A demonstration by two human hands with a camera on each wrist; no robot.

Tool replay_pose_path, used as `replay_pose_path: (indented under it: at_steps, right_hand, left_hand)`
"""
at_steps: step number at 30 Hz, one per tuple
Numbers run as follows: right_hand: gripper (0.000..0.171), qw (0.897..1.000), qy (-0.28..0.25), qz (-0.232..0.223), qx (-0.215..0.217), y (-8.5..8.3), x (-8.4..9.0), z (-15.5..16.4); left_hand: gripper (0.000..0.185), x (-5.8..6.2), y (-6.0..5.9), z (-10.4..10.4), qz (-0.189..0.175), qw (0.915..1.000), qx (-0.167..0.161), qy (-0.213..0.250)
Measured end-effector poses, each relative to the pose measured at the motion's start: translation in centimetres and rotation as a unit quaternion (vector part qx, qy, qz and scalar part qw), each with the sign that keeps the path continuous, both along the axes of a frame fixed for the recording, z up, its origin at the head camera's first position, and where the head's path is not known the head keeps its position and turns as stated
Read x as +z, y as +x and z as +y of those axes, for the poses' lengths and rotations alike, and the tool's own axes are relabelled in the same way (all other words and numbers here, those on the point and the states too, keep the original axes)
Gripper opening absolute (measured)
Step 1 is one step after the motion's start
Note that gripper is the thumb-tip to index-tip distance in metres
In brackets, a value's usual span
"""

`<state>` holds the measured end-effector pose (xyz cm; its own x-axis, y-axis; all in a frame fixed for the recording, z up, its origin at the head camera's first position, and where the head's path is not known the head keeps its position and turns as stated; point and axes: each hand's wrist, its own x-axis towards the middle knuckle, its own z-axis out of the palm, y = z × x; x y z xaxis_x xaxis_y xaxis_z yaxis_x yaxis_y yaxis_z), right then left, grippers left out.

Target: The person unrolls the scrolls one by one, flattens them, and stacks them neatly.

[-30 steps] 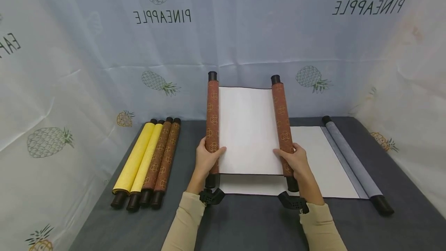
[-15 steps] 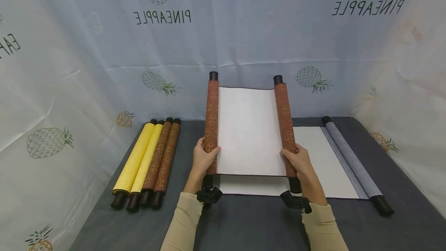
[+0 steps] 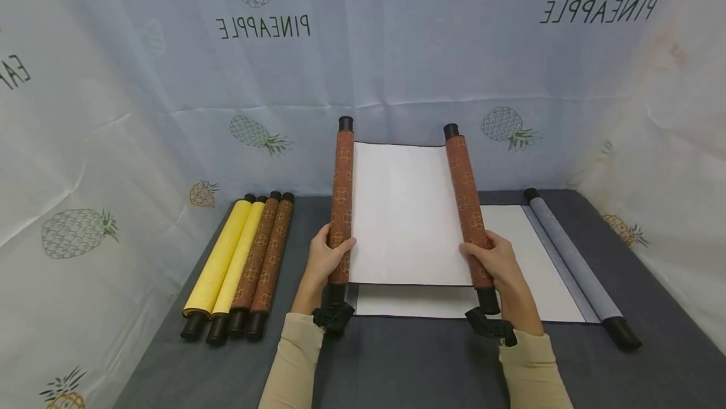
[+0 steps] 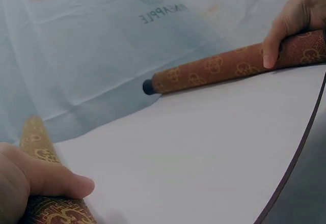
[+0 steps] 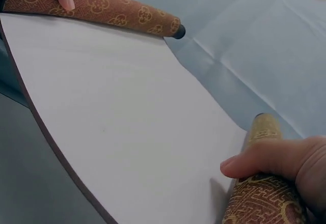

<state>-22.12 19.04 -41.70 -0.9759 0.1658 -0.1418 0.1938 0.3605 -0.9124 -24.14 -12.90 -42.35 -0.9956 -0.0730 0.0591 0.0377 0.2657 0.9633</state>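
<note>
I hold a partly unrolled scroll upright over the table, its white sheet (image 3: pixel 405 213) stretched between two brown patterned rolls. My left hand (image 3: pixel 324 258) grips the left roll (image 3: pixel 341 198) near its lower end. The right roll (image 3: pixel 467 201) is gripped low down by my right hand (image 3: pixel 495 261). In the left wrist view my thumb (image 4: pixel 61 179) lies on the near roll (image 4: pixel 35 142) and the far roll (image 4: pixel 224 68) sits under the other hand's fingers. The right wrist view shows my thumb (image 5: pixel 254 165) on the near roll (image 5: pixel 262 198) and the white sheet (image 5: pixel 117 112).
Another scroll lies unrolled flat on the dark table (image 3: pixel 408 365), with a white sheet (image 3: pixel 522 264) and a grey roll (image 3: pixel 573 264) at its right. Two yellow rolls (image 3: pixel 227 258) and two brown rolls (image 3: pixel 266 258) lie side by side at the left. Pineapple-print cloth (image 3: pixel 142 81) walls the space.
Both hands have moved apart, left hand leftward and right hand rightward. The white sheet between the two brown rolls has grown wider.
</note>
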Motion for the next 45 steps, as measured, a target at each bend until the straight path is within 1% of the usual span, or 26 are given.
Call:
replay_pose_path:
  at_steps: [5, 8, 11, 13, 15, 18, 21, 25, 30, 33, 37, 40, 43, 45]
  right_hand:
    - [0.071, 1.0, 0.011, -0.009, 0.026, 0.2, 0.5, 0.3]
    - [0.071, 0.999, -0.003, -0.017, 0.031, 0.2, 0.7, 0.2]
    - [0.072, 0.999, -0.03, -0.024, 0.025, 0.1, 0.8, -0.1]
    - [0.071, 0.999, -0.039, -0.026, 0.012, 0.1, 0.8, -0.3]
    - [0.07, 0.999, -0.039, -0.024, -0.004, 0.0, 0.7, -0.4]
    - [0.069, 0.999, -0.025, -0.018, -0.029, -0.1, 0.6, -0.5]
    - [0.071, 0.998, -0.011, -0.018, -0.051, -0.1, 0.5, -0.3]
    - [0.072, 0.997, -0.006, -0.018, -0.068, 0.0, 0.3, 0.1]
    - [0.072, 0.998, -0.005, -0.016, -0.065, 0.0, 0.2, 0.5]
    - [0.071, 0.998, -0.005, -0.014, -0.061, 0.0, 0.2, 0.6]
    - [0.07, 0.998, -0.003, -0.017, -0.057, -0.1, 0.1, 0.7]
    - [0.069, 0.998, 0.0, -0.026, -0.054, -0.1, 0.1, 0.8]
    - [0.07, 0.998, 0.0, -0.034, -0.047, -0.1, 0.1, 1.0]
    - [0.07, 0.998, -0.001, -0.037, -0.043, 0.0, 0.1, 1.1]
  left_hand:
    - [0.065, 0.1, 0.0, -0.5, 0.005, 0.9999, -0.01, -0.01]
    - [0.068, 0.1, 0.0, -0.4, 0.005, 0.9996, -0.025, -0.008]
    - [0.069, 0.1, -0.1, 0.1, 0.003, 0.9995, -0.031, -0.002]
    - [0.068, 0.0, -0.1, 0.4, 0.004, 0.9998, -0.018, 0.001]
    - [0.067, 0.0, -0.1, 0.7, 0.007, 0.9999, 0.009, -0.001]
    - [0.066, -0.1, -0.1, 0.9, 0.01, 0.9988, 0.048, -0.007]
    - [0.065, -0.1, 0.0, 0.9, 0.013, 0.9979, 0.062, -0.01]
    - [0.061, 0.0, 0.1, 0.5, 0.01, 0.9984, 0.055, -0.011]
    - [0.056, 0.1, 0.1, 0.2, -0.006, 0.9988, 0.044, -0.018]
    - [0.052, 0.1, 0.2, 0.0, -0.013, 0.9985, 0.048, -0.023]
    - [0.045, 0.0, 0.1, -0.1, -0.003, 0.9982, 0.054, -0.028]
    - [0.043, 0.1, 0.1, -0.2, 0.004, 0.9981, 0.052, -0.032]
    - [0.043, 0.1, 0.1, -0.4, 0.006, 0.9982, 0.046, -0.036]
    - [0.047, 0.2, 0.1, -0.4, 0.008, 0.9984, 0.041, -0.038]
